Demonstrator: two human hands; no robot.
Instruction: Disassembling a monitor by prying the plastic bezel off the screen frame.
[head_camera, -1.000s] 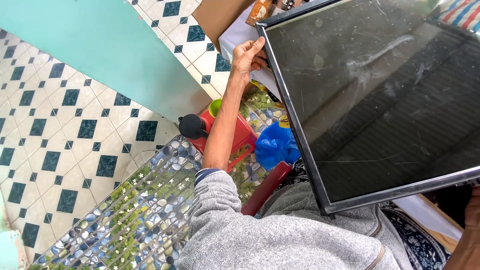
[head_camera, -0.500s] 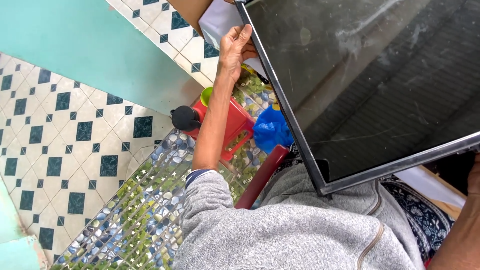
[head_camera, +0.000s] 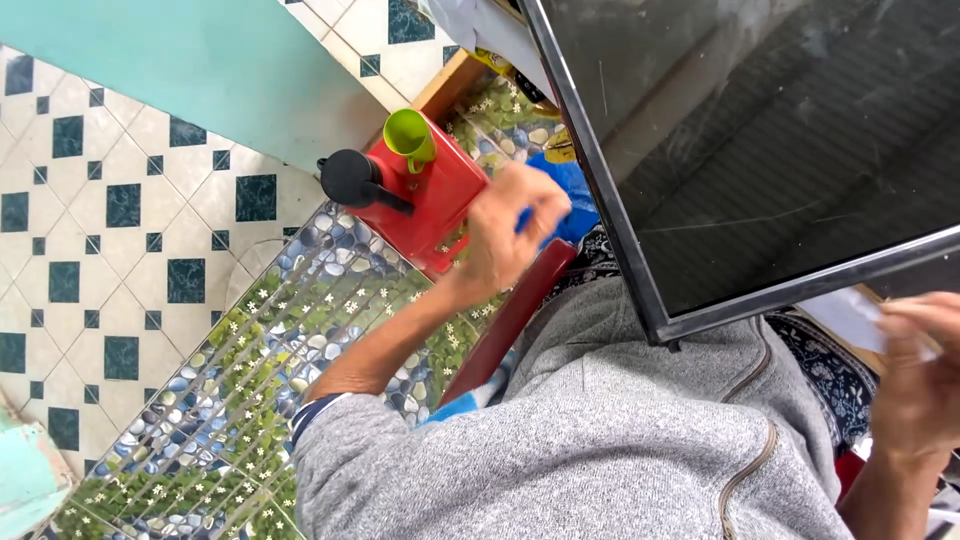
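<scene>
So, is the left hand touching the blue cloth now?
Touching. The head view shows the left hand with its fingers closed over the edge of the blue cloth beside the dark screen panel; no gap shows.

large dark flat screen, seemingly on lap.

The left arm stretches out from a grey sleeve, bent a little at the elbow. The left hand is half curled, back up, with its fingers bunched together. The right hand is low at the side, blurry, with its fingers bent inward and the wrist below it.
</scene>
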